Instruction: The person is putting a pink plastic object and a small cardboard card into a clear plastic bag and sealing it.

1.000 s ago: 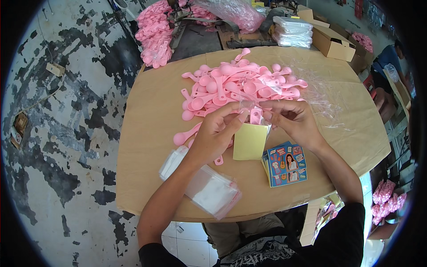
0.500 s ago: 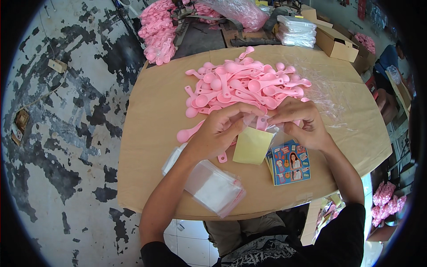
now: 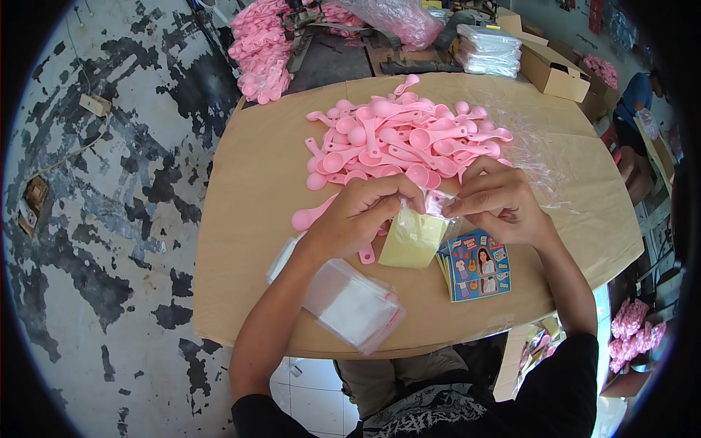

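Observation:
Over the near middle of the table, my left hand [image 3: 363,213] pinches the upper left edge of a small clear plastic bag [image 3: 431,230]. My right hand [image 3: 504,202] has its thumb and fingers closed on the bag's upper right edge. Inside the bag shows a pale yellow card [image 3: 407,244], and a pink handle [image 3: 436,200] shows at the top between my fingertips. Behind my hands lies a heap of pink measuring spoons [image 3: 387,139]. One pink spoon [image 3: 310,217] lies partly hidden by my left hand.
A stack of blue printed cards [image 3: 478,269] lies below my right hand. Flat clear bags [image 3: 350,306] lie beside my left forearm. The brown table [image 3: 241,219] has plastic strands [image 3: 537,157] at right. Behind stand bundled pink spoons [image 3: 259,58], packed bags [image 3: 488,50] and a cardboard box [image 3: 558,69].
The plastic over the yellow card has become creased and shiny. The pink handle is less exposed at the bag's top. My fingers have shifted slightly along the bag's upper edge.

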A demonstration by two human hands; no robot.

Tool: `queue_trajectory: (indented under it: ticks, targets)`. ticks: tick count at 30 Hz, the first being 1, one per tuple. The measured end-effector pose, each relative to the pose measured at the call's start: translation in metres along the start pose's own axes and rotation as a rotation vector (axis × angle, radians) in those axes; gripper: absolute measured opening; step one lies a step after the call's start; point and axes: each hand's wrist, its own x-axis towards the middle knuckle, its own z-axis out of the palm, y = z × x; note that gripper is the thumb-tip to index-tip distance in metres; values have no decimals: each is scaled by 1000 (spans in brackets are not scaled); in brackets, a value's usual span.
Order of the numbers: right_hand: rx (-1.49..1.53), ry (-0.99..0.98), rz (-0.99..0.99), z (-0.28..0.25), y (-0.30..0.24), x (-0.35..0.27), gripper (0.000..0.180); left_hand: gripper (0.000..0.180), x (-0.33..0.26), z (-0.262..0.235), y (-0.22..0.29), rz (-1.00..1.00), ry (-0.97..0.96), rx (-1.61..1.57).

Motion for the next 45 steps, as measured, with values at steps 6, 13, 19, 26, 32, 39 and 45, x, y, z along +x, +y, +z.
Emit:
queue_trajectory:
  ticks: [6, 13, 19, 26, 32, 39, 45]
  targets:
    - [-73, -3, -42, 1, -2, 0, 33, 19, 0, 1, -4, 56, 8, -124]
    - [-244, -8, -95, -6, -3, 2, 29, 20, 0, 6, 6, -62, 25, 55]
    - [144, 250, 190, 9, -19, 9, 45, 32, 1, 3, -6, 123, 87, 20]
    - [360, 136, 591, -10, -26, 12, 61, 39, -8, 6, 34, 114, 214, -95]
    - [233, 45, 588, -115, -28, -30, 72, 36, -102, -4, 43, -26, 267, 544]
    - [-100, -588, 632, -93, -54, -23, 31, 44, -188, 51, 10, -168, 493, 935]
    - [-193, -538, 148, 50, -51, 25, 32, 44, -180, 60, 1, -141, 484, 903]
